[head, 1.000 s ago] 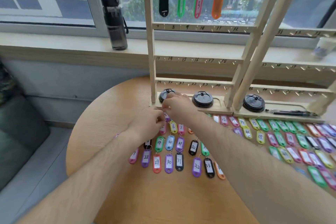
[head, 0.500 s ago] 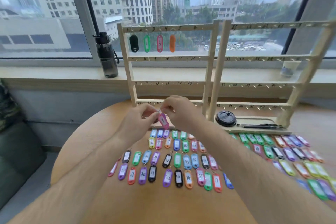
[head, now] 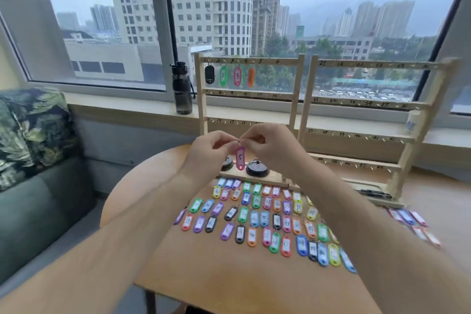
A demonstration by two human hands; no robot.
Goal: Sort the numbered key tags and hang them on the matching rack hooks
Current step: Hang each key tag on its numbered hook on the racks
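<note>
A pink key tag [head: 240, 158] marked 5 is held in the air over the far edge of the table [head: 229, 285], in front of the lower rails of the left rack [head: 248, 91]. Its metal ring [head: 239, 138] is pinched from both sides: the left hand [head: 209, 150] has thumb and forefinger clamped on it, and the right hand [head: 270, 145] does the same with its other fingers curled in. The tag hangs upright below the fingertips, number facing the camera. On the left rack's top rail four tags are hung side by side: black [head: 209, 74], green [head: 223, 76], pink 3 [head: 237, 76] and orange [head: 251, 77]. The right rack [head: 367, 104] stands just beside it at the table's far right edge; no tags are seen on it. Loose key tags [head: 254, 219] are laid in rows across the middle of the table, with more blurred ones toward the right edge. A black round lid [head: 257, 168] sits on the left rack's base. A dark water bottle [head: 182, 92] stands on the window sill, left of the racks. A leaf-print cushion [head: 33, 132] lies on a sofa off the table's left side.
</note>
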